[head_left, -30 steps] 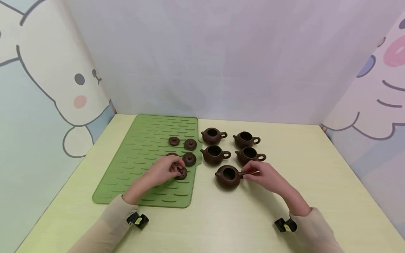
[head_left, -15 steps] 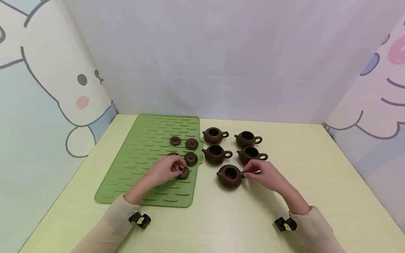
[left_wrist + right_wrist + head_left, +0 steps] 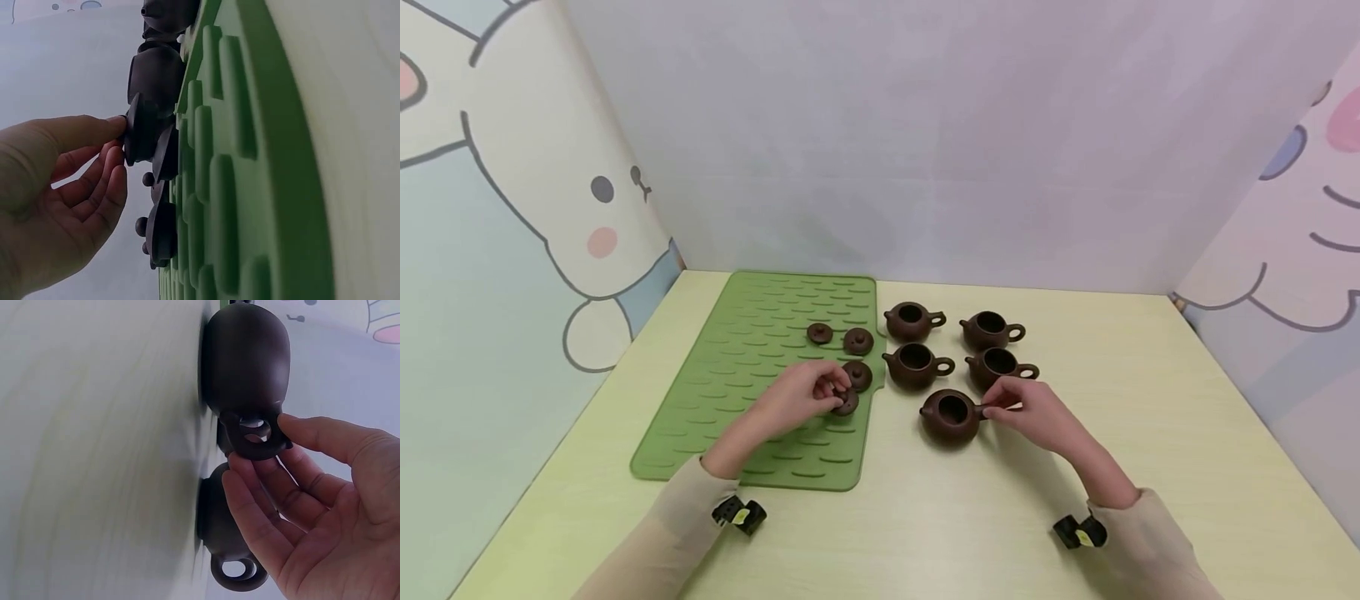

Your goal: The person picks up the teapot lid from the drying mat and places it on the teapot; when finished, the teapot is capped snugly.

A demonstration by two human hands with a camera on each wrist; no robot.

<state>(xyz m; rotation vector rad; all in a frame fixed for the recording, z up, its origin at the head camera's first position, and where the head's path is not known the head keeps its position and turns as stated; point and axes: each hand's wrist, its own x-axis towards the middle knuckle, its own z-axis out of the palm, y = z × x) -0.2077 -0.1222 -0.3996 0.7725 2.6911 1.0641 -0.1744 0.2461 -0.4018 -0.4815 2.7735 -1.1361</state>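
Observation:
My left hand (image 3: 801,396) pinches a small dark brown teapot lid (image 3: 140,131) by its knob, thumb on one side and fingertips on the other. In the left wrist view that lid is held up off the green mat (image 3: 752,292). My right hand (image 3: 1028,410) grips the handle (image 3: 259,450) of the nearest brown teapot (image 3: 942,429), which stands lidless, its spout pointing left. More lids lie knob up on the mat: one close beyond my left fingers (image 3: 857,377), two farther back, a right one (image 3: 858,341) and a left one (image 3: 820,333).
Several open teapots stand right of the mat in two columns: front left (image 3: 913,371), back left (image 3: 912,323), back right (image 3: 988,333), front right (image 3: 996,367). The last is close behind my right hand. Cartoon-printed and pale walls (image 3: 925,167) enclose the wooden table (image 3: 940,533).
My left hand has raised the lid from the mat and shifted it slightly right. My right hand keeps its grip on the teapot handle. The head view has swung a little left.

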